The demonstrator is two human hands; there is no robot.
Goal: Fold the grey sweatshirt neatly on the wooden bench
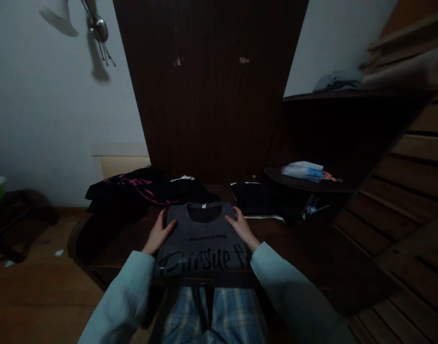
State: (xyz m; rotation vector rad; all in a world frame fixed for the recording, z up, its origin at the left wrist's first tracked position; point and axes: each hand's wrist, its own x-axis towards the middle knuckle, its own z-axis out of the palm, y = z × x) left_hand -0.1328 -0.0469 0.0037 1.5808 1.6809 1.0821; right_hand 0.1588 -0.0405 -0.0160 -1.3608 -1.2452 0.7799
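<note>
A dark grey T-shirt (204,229), folded into a neat rectangle, lies in front of me on a dark brown wooden surface (122,239). Its neckline faces away from me, and black lettering runs across the chest. My left hand (159,234) grips the shirt's left edge near the shoulder, thumb on top. On the opposite edge, my right hand (243,228) holds the fabric the same way. The fingertips of both hands are partly hidden at the cloth's edges.
Behind the shirt at left is a black garment with pink print (133,186). A folded black garment (257,198) lies at back right. Packets (303,171) rest on a corner shelf (287,177). Wooden slats (412,172) rise at right; a tall dark panel (212,105) stands behind.
</note>
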